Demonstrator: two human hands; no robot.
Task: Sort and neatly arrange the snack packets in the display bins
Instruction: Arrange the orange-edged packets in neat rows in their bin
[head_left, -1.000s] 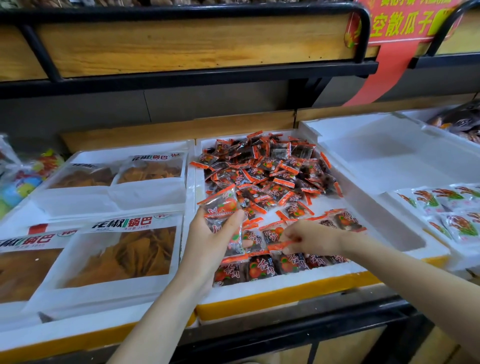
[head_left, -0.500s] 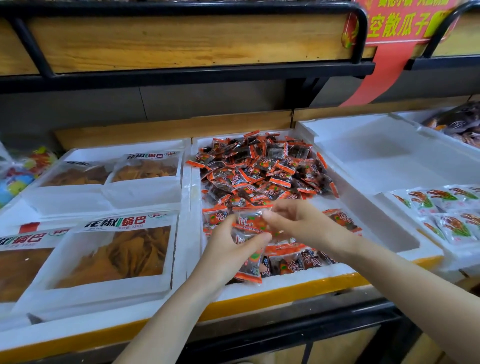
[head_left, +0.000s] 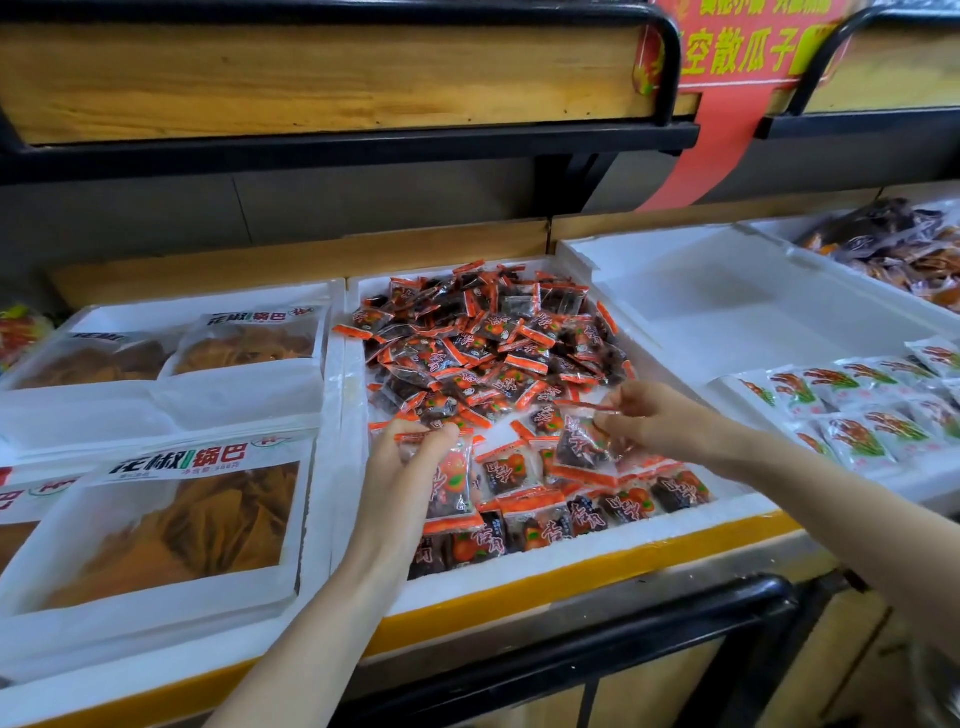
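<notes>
One head-worn view (wide-angle) looks forward and down — close over the foam bin (head_left: 545, 564).

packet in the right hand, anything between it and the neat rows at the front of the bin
Nothing visible does. The right hand pinches the packet right above the rows at the front of the bin. The left hand, holding another packet, is off to the left.

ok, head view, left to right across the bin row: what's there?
Colourful packets at the edge → large crisp bags → orange-edged packets → bare stretch of white foam bin → white packets with green print.
</notes>
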